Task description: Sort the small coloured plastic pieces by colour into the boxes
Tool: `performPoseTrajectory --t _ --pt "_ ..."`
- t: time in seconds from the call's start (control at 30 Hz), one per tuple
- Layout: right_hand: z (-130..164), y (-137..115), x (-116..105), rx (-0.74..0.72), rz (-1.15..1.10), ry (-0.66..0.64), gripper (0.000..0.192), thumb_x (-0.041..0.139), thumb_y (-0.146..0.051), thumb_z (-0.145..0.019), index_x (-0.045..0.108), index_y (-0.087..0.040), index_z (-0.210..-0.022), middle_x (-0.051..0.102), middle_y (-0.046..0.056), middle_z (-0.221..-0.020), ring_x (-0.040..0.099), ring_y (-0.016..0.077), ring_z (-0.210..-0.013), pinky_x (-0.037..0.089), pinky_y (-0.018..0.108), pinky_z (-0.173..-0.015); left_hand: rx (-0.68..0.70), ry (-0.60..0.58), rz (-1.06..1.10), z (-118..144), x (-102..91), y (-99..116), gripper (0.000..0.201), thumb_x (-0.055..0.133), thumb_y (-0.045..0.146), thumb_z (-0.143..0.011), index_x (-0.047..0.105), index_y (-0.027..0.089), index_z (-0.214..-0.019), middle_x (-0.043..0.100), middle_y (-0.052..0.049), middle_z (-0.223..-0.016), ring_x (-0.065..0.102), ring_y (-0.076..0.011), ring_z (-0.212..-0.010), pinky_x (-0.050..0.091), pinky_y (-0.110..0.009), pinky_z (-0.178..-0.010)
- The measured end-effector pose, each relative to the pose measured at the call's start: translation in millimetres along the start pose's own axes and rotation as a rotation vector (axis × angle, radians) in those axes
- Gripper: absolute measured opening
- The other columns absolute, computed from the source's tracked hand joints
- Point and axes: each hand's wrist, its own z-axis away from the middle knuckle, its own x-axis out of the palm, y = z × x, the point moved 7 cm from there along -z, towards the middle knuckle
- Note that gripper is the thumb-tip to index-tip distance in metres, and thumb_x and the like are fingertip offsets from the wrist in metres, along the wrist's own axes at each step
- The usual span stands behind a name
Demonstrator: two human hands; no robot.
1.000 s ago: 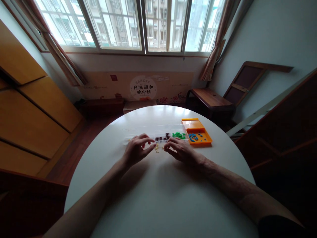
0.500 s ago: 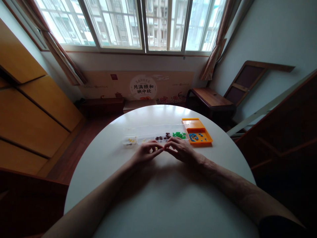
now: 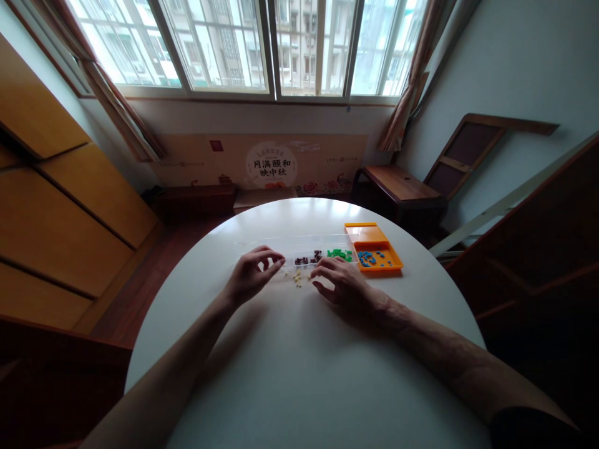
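My left hand [image 3: 253,273] hovers over the left part of a clear plastic organizer box [image 3: 322,239], hiding its left compartments. Its thumb and index fingertips come together; anything between them is too small to make out. On the table between my hands lie several small cream pieces [image 3: 297,279]. My right hand [image 3: 341,282] rests just in front of the box, fingers curved and thumb apart from the index finger, close to the cream pieces. Dark brown pieces [image 3: 302,260] and green pieces [image 3: 340,254] fill compartments of the box.
An open orange case [image 3: 397,265] with small blue pieces [image 3: 366,257] stands at the right end of the box. Everything lies on a round white table [image 3: 299,386]. Beyond are a wooden chair [image 3: 397,184], a window and a printed panel [image 3: 187,165].
My left hand has moved left and slightly up, away from my right hand, uncovering the cream pieces. My right hand stays almost in place.
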Motion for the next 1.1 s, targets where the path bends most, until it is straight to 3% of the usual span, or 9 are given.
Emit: performPoseTrajectory --t 0.1,0.2,0.6,0.8,0.93,1.1 --pt "0.7 3.5 2.3 0.065 0.026 -0.025 0.017 0.07 -0.025 -0.105 0.072 -0.025 -0.121 0.074 0.008 -0.117 0.07 0.0254 -0.104 0.057 0.043 -0.098 0.017 0.064 -0.27 -1.1 -20.5 -12.1 0.022 0.071 0.039 -0.102 0.085 0.023 -0.098 0.077 -0.003 -0.095 0.06 -0.0119 -0.065 0.05 -0.027 -0.067" --pt "1.3 4.6 3.6 0.084 0.031 -0.025 0.016 0.071 -0.027 -0.105 0.075 -0.026 -0.12 0.074 0.008 -0.117 0.07 0.0253 -0.105 0.057 0.043 -0.099 0.048 0.035 -0.429 -0.1 -25.2 -14.4 0.021 0.069 0.037 -0.103 0.085 0.025 -0.096 0.078 -0.001 -0.095 0.059 -0.0116 -0.063 0.05 -0.029 -0.071" --pt "0.9 6.6 6.1 0.056 0.015 -0.047 0.005 0.071 -0.026 -0.106 0.076 -0.026 -0.105 0.075 0.006 -0.114 0.07 0.0226 -0.099 0.056 0.039 -0.096 0.064 -0.026 -0.543 3.0 -18.7 -18.9 0.023 0.065 0.035 -0.105 0.084 0.027 -0.097 0.079 -0.001 -0.099 0.064 -0.0135 -0.068 0.05 -0.035 -0.087" --pt "0.9 6.8 7.8 0.041 0.011 -0.047 0.006 0.069 -0.024 -0.107 0.075 -0.025 -0.104 0.075 0.006 -0.112 0.07 0.0217 -0.098 0.054 0.038 -0.095 0.073 0.012 -0.551 2.4 -19.9 -15.5 0.025 0.063 0.036 -0.106 0.085 0.026 -0.099 0.079 -0.002 -0.099 0.063 -0.0133 -0.067 0.051 -0.035 -0.086" --pt "1.0 6.3 3.9 0.026 0.002 0.011 0.008 0.067 -0.026 -0.11 0.073 -0.023 -0.105 0.075 0.007 -0.107 0.07 0.0214 -0.094 0.054 0.036 -0.09 0.128 -0.002 -0.449 4.6 -6.0 2.8 0.026 0.063 0.039 -0.107 0.084 0.025 -0.101 0.078 -0.002 -0.095 0.059 -0.012 -0.064 0.05 -0.034 -0.082" --pt "1.2 5.8 -2.2 -0.003 -0.057 0.089 0.011 0.061 -0.028 -0.114 0.07 -0.023 -0.11 0.075 0.007 -0.107 0.071 0.0213 -0.096 0.054 0.036 -0.089 0.189 -0.163 -0.214 15.8 36.7 21.9 0.023 0.069 0.04 -0.106 0.085 0.024 -0.099 0.077 -0.004 -0.091 0.06 -0.0126 -0.066 0.051 -0.032 -0.076"
